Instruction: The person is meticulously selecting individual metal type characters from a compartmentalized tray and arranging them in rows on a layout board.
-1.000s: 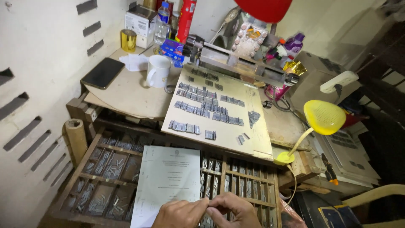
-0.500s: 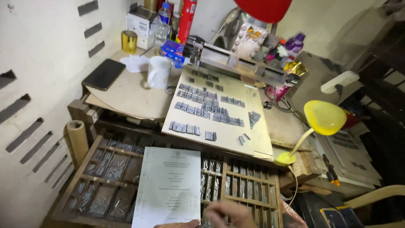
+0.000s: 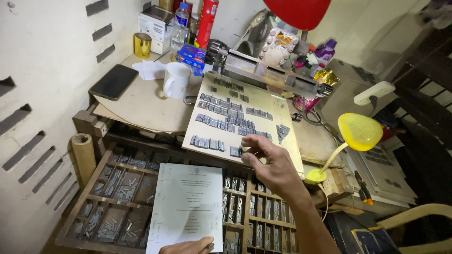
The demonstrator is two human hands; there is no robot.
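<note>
My right hand (image 3: 273,164) reaches up over the tilted beige board (image 3: 287,146). Its thumb and fingertips are pinched at the right end of the lowest row of small grey metal type pieces (image 3: 212,143), apparently on one piece. More rows of type (image 3: 226,117) lie higher on the board. Only the knuckles of my left hand (image 3: 188,245) show at the bottom edge. It rests on the lower edge of a printed white sheet (image 3: 188,202) with fingers curled, and what it holds is hidden. The sheet lies over a wooden type case (image 3: 117,188) with many small compartments.
A white mug (image 3: 176,80), black phone (image 3: 113,82), gold tape roll (image 3: 142,45), bottles and boxes crowd the round tabletop behind. A metal press bar (image 3: 263,75) tops the board. A yellow desk lamp (image 3: 360,131) stands right, a cardboard tube (image 3: 84,155) left.
Both hands were together at the bottom edge over the type case. My right hand has since risen to the lowest row of type on the board; my left hand stays low.
</note>
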